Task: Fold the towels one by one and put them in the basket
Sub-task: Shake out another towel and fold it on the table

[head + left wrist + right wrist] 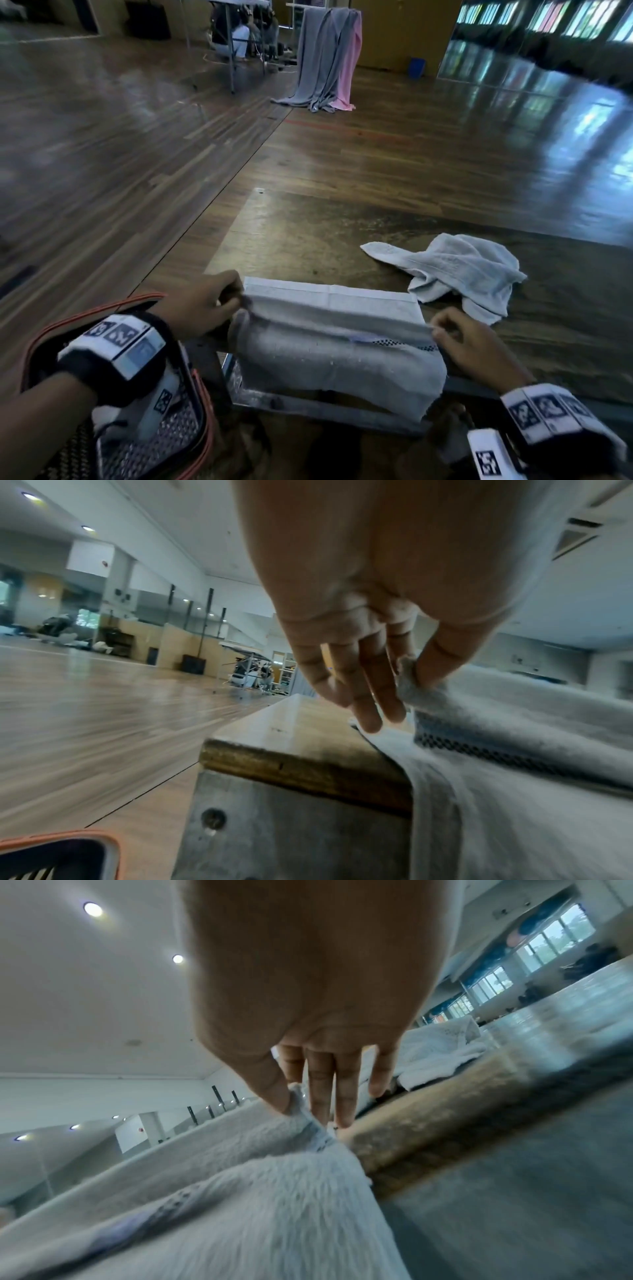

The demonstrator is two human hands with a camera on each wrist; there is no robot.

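A grey-white towel (335, 346) with a dark checkered stripe lies across the near edge of the wooden table (342, 233) and hangs over its front. My left hand (219, 301) pinches the towel's left edge between thumb and forefinger (407, 680). My right hand (445, 329) pinches the right edge (298, 1102) in the same way. A fold of the towel is raised between both hands. A second, crumpled pale towel (459, 270) sits on the table to the right. The basket (164, 442) with an orange rim stands on the floor at lower left, under my left wrist.
The table's metal frame (291, 826) runs beneath the hanging towel. Far across the wooden floor, grey and pink cloths (329, 58) drape over a stand. Folding tables and a seated person (239, 34) are at the back.
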